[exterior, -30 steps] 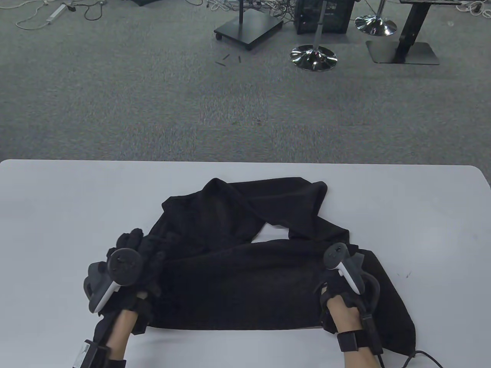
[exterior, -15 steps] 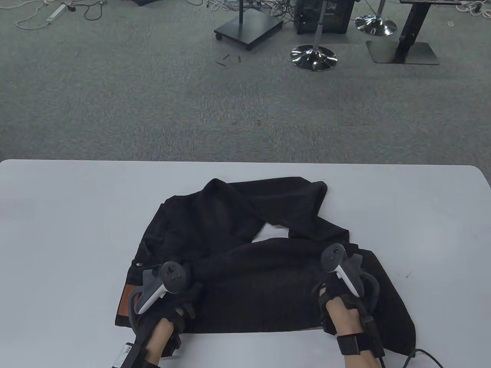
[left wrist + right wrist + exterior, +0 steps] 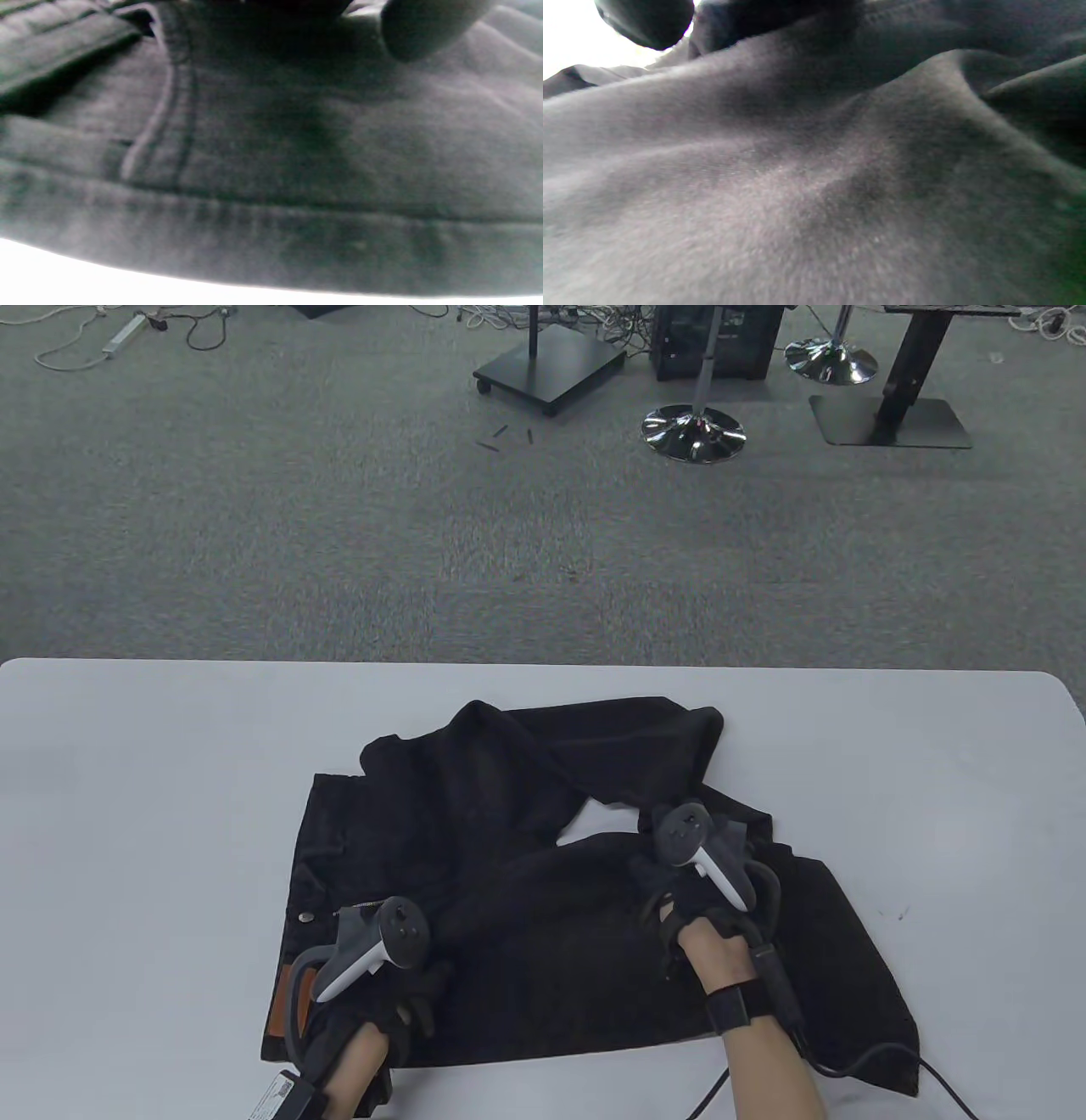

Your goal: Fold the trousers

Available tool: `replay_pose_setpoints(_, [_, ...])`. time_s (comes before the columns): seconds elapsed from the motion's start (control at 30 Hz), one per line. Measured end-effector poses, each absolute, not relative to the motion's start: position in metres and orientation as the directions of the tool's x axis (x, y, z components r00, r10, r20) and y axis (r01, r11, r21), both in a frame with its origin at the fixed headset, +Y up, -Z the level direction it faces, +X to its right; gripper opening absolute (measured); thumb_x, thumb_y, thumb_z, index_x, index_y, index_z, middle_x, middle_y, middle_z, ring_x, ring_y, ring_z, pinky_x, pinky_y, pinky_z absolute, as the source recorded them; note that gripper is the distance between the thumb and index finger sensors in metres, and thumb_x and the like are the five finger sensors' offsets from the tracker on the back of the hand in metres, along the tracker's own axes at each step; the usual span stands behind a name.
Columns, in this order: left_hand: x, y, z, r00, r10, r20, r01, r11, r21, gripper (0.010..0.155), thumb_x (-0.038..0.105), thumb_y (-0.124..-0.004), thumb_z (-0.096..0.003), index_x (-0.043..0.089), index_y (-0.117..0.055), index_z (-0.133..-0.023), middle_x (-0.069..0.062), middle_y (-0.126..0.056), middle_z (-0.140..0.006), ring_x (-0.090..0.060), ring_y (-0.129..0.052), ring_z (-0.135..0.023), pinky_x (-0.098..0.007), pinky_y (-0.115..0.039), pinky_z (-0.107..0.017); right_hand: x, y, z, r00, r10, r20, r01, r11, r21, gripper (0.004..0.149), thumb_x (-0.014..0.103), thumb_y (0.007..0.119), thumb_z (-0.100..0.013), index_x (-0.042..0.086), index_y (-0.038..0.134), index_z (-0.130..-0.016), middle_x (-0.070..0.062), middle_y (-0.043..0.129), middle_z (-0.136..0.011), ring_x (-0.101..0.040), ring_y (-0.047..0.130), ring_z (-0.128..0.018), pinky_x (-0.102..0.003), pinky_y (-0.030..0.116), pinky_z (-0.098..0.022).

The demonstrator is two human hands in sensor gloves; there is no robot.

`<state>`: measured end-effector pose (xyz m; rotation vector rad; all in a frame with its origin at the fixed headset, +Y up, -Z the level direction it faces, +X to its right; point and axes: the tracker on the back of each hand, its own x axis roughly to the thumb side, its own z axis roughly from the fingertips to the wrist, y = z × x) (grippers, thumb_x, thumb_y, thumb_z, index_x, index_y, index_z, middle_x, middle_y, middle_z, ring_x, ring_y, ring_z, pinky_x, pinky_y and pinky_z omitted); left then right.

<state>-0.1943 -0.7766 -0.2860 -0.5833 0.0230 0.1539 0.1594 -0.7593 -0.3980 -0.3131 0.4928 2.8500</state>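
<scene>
Black trousers (image 3: 543, 916) lie crumpled and partly folded on the white table (image 3: 153, 780). The waistband is at the left, with a brown patch (image 3: 277, 1006) and a metal button (image 3: 304, 914). The legs bunch toward the back and right. My left hand (image 3: 417, 988) rests flat on the cloth near the waistband; the left wrist view shows a seam (image 3: 148, 127) and one fingertip (image 3: 424, 29) above the fabric. My right hand (image 3: 660, 884) rests on the leg fabric near the middle; the right wrist view shows cloth folds (image 3: 814, 169) and one fingertip (image 3: 645, 21).
The table's front edge is close under my wrists. A cable (image 3: 882, 1056) trails from my right wrist over the trousers' right corner. Beyond the far table edge is carpet with stand bases (image 3: 694, 432) and a wheeled base (image 3: 550, 366).
My left hand swept from the left edge of the trousers rightward and down, and the waistband now lies flat. My right hand moved up and left onto the middle of the leg.
</scene>
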Motion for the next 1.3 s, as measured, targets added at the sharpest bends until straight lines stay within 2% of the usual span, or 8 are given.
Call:
replay_pose_setpoints(0.13, [-0.201,-0.78,-0.291,0.989,0.114,-0.089,-0.145,0.818,-0.557,0.076,0.066,-0.063,-0.056,0.032,-0.036,-0.118,0.005,-0.03,-0.123,-0.032,-0.029,-0.119,-0.058,-0.038,-0.084,0.171,-0.777,-0.411,-0.937,0.091,-0.337,-0.24,-0.868,0.435,0.065,0.065,0.062,-0.046,0.052,0.03,-0.102,0.016,0.009,-0.116,-0.027,0.016,-0.113,-0.062,0.016,-0.079])
replay_pose_setpoints(0.4, [-0.228,-0.784,-0.298,0.979,0.116,-0.165,-0.188,0.825,-0.533,0.075,0.066,-0.062,-0.0563,0.035,-0.034,-0.118,0.009,-0.026,-0.123,-0.028,-0.023,-0.12,-0.055,-0.031,-0.085,0.219,-0.77,-0.413,-0.839,-0.075,-0.539,-0.213,-0.867,0.451,0.071,0.068,0.064,-0.045,0.045,0.028,-0.103,0.011,0.012,-0.117,-0.022,0.019,-0.114,-0.061,0.019,-0.08])
replay_pose_setpoints(0.6, [-0.238,-0.781,-0.299,0.968,0.149,-0.203,-0.234,0.828,-0.51,0.072,0.064,-0.062,-0.0567,0.033,-0.04,-0.118,0.009,-0.032,-0.122,-0.027,-0.028,-0.12,-0.054,-0.034,-0.085,0.243,-0.765,-0.409,-0.791,0.073,-0.608,-0.393,-0.822,0.413,0.071,0.064,0.065,-0.046,0.041,0.032,-0.104,0.007,0.014,-0.117,-0.024,0.016,-0.114,-0.061,0.02,-0.08])
replay_pose_setpoints(0.77, [-0.265,-0.782,-0.3,0.953,0.135,-0.272,-0.257,0.836,-0.485,0.072,0.066,-0.061,-0.0566,0.034,-0.04,-0.118,0.01,-0.031,-0.123,-0.027,-0.026,-0.12,-0.057,-0.029,-0.085,0.262,-0.741,-0.406,-0.757,0.24,-0.607,-0.521,-0.783,0.34,0.068,0.062,0.067,-0.047,0.037,0.043,-0.105,0.001,0.035,-0.118,-0.035,0.045,-0.108,-0.062,0.029,-0.079])
replay_pose_setpoints(0.87, [-0.277,-0.784,-0.297,0.947,0.121,-0.297,-0.25,0.86,-0.446,0.072,0.067,-0.061,-0.0565,0.034,-0.04,-0.118,0.01,-0.031,-0.123,-0.026,-0.025,-0.121,-0.057,-0.03,-0.085,0.271,-0.735,-0.405,-0.745,0.257,-0.616,-0.528,-0.792,0.307,0.069,0.061,0.067,-0.047,0.037,0.04,-0.106,0.002,0.032,-0.118,-0.035,0.037,-0.11,-0.063,0.027,-0.079])
replay_pose_setpoints(1.07, [-0.254,-0.774,-0.294,0.968,0.144,-0.206,-0.217,0.891,-0.398,0.073,0.067,-0.061,-0.0561,0.037,-0.035,-0.118,0.013,-0.026,-0.124,-0.027,-0.023,-0.121,-0.058,-0.032,-0.085,0.26,-0.761,-0.414,-0.765,0.327,-0.556,-0.549,-0.782,0.296,0.071,0.058,0.069,-0.048,0.045,0.026,-0.103,0.01,0.016,-0.117,-0.032,0.018,-0.112,-0.063,0.018,-0.079])
replay_pose_setpoints(1.17, [-0.229,-0.775,-0.295,0.972,0.218,-0.084,-0.233,0.879,-0.416,0.074,0.068,-0.06,-0.0565,0.042,-0.027,-0.118,0.017,-0.018,-0.124,-0.024,-0.014,-0.121,-0.059,-0.028,-0.085,0.241,-0.777,-0.419,-0.797,0.34,-0.499,-0.533,-0.784,0.318,0.067,0.056,0.07,-0.048,0.049,0.03,-0.102,0.01,0.019,-0.117,-0.034,0.017,-0.111,-0.064,0.017,-0.078])
replay_pose_setpoints(1.3, [-0.221,-0.788,-0.301,0.978,0.18,-0.104,-0.208,0.861,-0.463,0.075,0.069,-0.059,-0.056,0.044,-0.025,-0.118,0.019,-0.015,-0.123,-0.026,-0.014,-0.121,-0.06,-0.028,-0.085,0.215,-0.783,-0.424,-0.84,0.391,-0.376,-0.518,-0.783,0.343,0.062,0.056,0.07,-0.048,0.052,0.036,-0.1,0.01,0.022,-0.117,-0.035,0.023,-0.11,-0.064,0.018,-0.077])
